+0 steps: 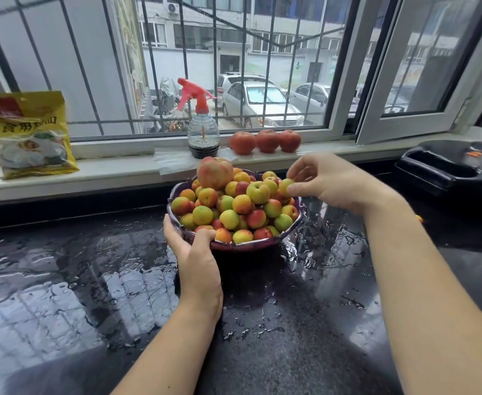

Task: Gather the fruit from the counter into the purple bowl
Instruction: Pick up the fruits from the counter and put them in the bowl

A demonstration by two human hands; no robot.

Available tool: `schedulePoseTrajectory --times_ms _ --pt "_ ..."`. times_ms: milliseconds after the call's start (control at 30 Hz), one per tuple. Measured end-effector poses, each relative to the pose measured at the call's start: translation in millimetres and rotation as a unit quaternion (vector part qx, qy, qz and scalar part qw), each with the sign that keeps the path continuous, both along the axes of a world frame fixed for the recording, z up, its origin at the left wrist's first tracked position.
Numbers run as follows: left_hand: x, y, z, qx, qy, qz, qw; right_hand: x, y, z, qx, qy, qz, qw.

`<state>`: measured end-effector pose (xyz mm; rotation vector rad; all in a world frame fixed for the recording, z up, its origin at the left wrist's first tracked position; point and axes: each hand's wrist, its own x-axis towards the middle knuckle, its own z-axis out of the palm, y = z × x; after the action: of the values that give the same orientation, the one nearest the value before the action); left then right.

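Observation:
The purple bowl point(251, 244) stands on the wet black counter point(91, 280), heaped with several small red, orange and green apricots point(242, 203) and one large peach point(215, 172) at the back. My left hand point(197, 252) grips the bowl's near-left rim, thumb hooked over the edge. My right hand point(328, 181) hovers at the bowl's far-right side and pinches a small greenish apricot point(285, 186) between thumb and fingers, just above the pile. A small orange fruit point(419, 218) peeks out on the counter behind my right forearm.
On the window sill stand three tomatoes point(266, 141), a spray bottle with a red trigger point(202, 129) and a yellow packet point(31, 135). A black appliance point(456, 166) sits at the far right. Water pools on the counter around the bowl.

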<state>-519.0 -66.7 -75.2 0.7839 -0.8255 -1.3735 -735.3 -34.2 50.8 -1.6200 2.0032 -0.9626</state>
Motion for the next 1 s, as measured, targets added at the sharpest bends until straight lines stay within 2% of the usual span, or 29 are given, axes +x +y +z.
schedulePoseTrajectory --times_ms 167,367,600,767,1000 --pt "-1 1 2 0.004 0.004 0.0 1.0 14 -10 -10 -0.016 0.046 0.01 0.999" --pt "0 -1 0 0.001 0.012 0.002 1.0 2 -2 -4 0.047 0.104 0.009 0.993" --pt "-1 -3 -3 0.001 0.01 0.002 1.0 -5 -2 -9 0.065 0.091 0.022 0.993" --pt "-1 -2 -2 0.0 0.007 0.004 1.0 -24 4 -10 0.038 0.015 0.015 0.999" --pt "-1 -1 0 -0.002 0.004 0.003 1.0 -20 -1 -16 0.051 0.031 0.025 0.998"
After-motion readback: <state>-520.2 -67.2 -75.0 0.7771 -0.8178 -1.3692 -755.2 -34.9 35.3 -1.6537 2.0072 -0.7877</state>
